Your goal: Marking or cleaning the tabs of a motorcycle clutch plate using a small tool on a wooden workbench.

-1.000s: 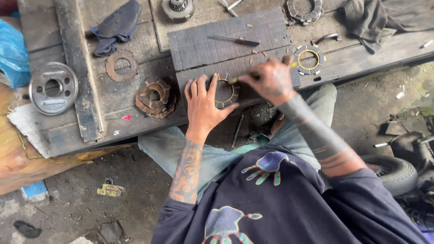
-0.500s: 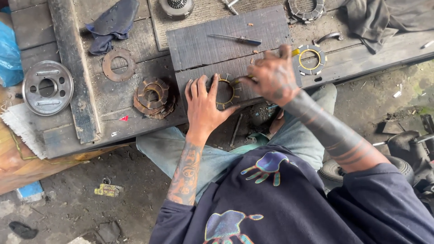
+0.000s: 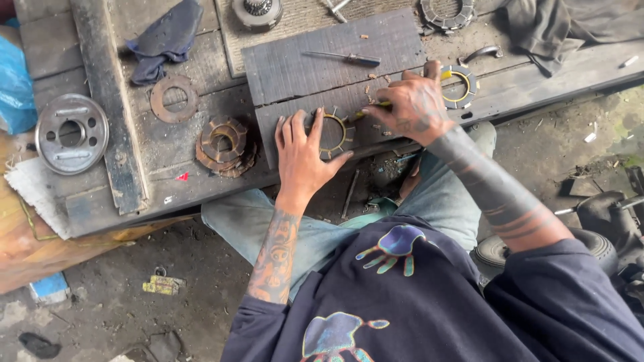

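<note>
Left hand (image 3: 303, 153) splayed flat pinning the friction ring (image 3: 333, 132) to the bench (image 3: 322, 64), right hand (image 3: 410, 107) clenched on a yellow-handled scraper (image 3: 373, 108); short, shallow strokes look wisest.

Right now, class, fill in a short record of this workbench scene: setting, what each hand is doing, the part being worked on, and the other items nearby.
Setting: a worn wooden bench on dirt ground
Left hand: pressed flat on a toothed ring plate, holding it on a dark board
Right hand: grips a thin yellowish tool, its tip at the ring's edge
Nearby left: stack of rusty ring plates, flat rusty ring, grey metal disc
Nearby right: another toothed ring
On board: screwdriver
Back: dark rag
</note>
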